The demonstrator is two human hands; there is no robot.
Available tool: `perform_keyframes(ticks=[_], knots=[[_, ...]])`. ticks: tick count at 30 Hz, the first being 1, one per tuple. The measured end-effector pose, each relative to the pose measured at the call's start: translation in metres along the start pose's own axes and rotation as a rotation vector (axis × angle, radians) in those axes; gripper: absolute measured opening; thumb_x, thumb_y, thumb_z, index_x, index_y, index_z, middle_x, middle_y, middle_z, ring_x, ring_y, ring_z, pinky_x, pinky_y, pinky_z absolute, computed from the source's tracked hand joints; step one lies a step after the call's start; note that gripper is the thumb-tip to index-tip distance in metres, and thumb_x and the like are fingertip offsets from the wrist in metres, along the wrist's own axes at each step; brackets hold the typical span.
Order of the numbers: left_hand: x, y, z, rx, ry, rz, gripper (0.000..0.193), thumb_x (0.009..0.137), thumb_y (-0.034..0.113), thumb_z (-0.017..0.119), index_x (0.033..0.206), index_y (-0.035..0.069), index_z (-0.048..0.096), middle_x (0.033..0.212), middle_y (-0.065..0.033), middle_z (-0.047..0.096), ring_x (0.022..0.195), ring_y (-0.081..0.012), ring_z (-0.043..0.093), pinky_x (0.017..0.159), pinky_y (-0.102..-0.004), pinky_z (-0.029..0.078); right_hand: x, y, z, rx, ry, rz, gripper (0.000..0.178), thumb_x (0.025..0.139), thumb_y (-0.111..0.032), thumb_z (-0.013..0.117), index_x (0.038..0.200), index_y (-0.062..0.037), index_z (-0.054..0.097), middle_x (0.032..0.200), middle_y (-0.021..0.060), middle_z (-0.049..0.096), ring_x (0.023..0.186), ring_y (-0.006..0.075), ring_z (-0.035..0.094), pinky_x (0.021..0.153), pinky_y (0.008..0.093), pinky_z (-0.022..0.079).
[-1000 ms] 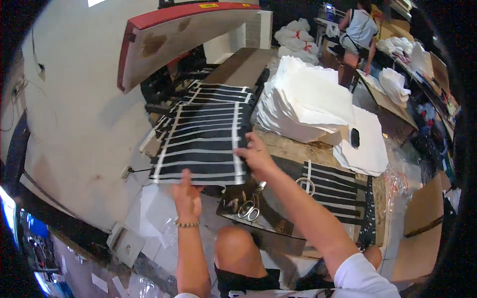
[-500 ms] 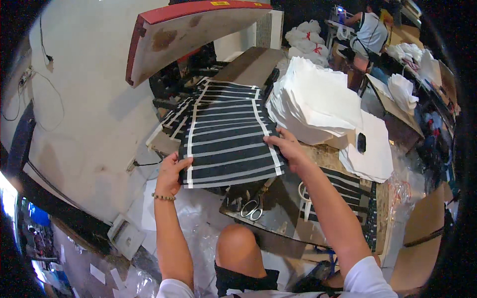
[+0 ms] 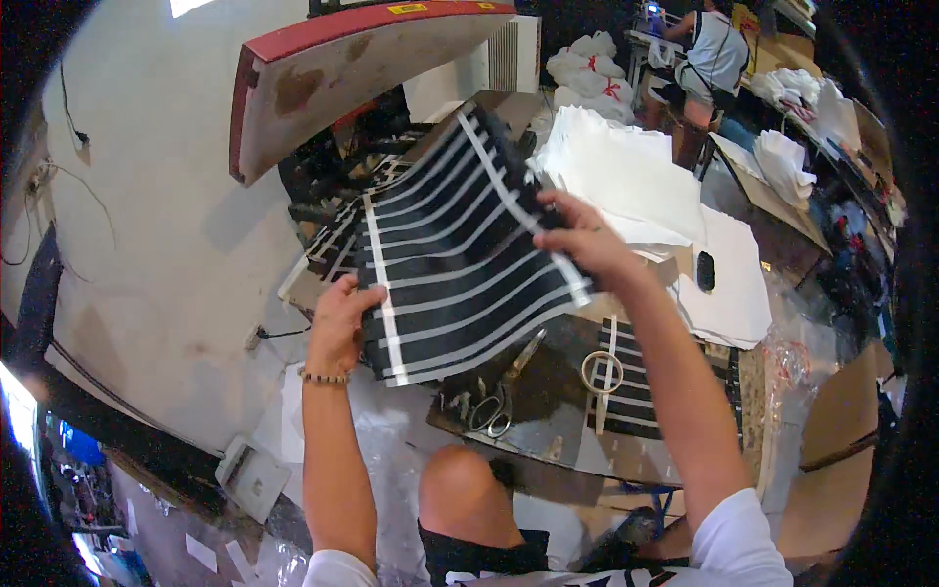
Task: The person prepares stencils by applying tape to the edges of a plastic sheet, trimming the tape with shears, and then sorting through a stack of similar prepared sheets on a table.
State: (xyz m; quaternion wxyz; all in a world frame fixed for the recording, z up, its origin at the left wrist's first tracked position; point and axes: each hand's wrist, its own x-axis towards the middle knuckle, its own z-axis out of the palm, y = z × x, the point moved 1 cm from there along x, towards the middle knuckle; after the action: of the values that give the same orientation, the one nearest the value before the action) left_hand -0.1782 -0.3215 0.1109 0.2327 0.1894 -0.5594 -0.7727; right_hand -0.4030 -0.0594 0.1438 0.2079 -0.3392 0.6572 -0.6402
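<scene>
A black sheet [image 3: 452, 264] with grey stripes and two white edge strips hangs between my hands, its far right corner lifted and its middle sagging. My left hand [image 3: 340, 318], with a beaded bracelet at the wrist, pinches the sheet's left edge. On the right edge, thumb and fingers of my right hand [image 3: 590, 238] are closed. Beyond the sheet is a press with its red-edged lid [image 3: 367, 73] raised; more striped material lies partly hidden at its base. Scissors [image 3: 497, 406] and a tape roll [image 3: 588, 370] lie on the table below, the roll on another striped sheet [image 3: 641, 416].
Stacked white sheets [image 3: 626, 181] stand to the right, with a black oblong object [image 3: 705, 271] on the nearer pile. Cardboard [image 3: 843, 411] leans at the far right. White bundles [image 3: 592, 70] and a seated person [image 3: 717, 54] are at the back. Plastic wrap covers some floor.
My right hand has risen up and to the right, lifting and twisting the sheet's right side. My left hand keeps the left edge, slightly higher. The view has shifted a little.
</scene>
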Motion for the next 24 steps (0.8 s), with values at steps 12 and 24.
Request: perform_keyframes(ticks=[12, 24], knots=[[0.051, -0.036, 0.033, -0.17, -0.085, 0.021, 0.045, 0.084, 0.012, 0.078, 0.121, 0.004, 0.054, 0.109, -0.0092, 0.067, 0.095, -0.0191, 0.067, 0.077, -0.034, 0.056, 0.06, -0.087, -0.073, -0.367, -0.199, -0.107, 0.066, 0.082, -0.015, 0.076, 0.141, -0.0035, 0.05, 0.125, 0.006, 0.061, 0.118, 0.0124, 0.053, 0.102, 0.0282, 0.039], [0.116, -0.045, 0.121, -0.873, 0.544, 0.093, 0.041, 0.088, -0.003, 0.067, 0.117, -0.011, 0.039, 0.112, -0.0209, 0.056, 0.098, -0.0322, 0.063, 0.078, -0.0457, 0.066, 0.1, 0.103, 0.037, 0.585, 0.457, 0.39, 0.053, 0.098, -0.062, 0.047, 0.109, -0.0104, 0.051, 0.091, 0.0055, 0.06, 0.075, 0.0203, 0.056, 0.076, 0.0413, 0.051]])
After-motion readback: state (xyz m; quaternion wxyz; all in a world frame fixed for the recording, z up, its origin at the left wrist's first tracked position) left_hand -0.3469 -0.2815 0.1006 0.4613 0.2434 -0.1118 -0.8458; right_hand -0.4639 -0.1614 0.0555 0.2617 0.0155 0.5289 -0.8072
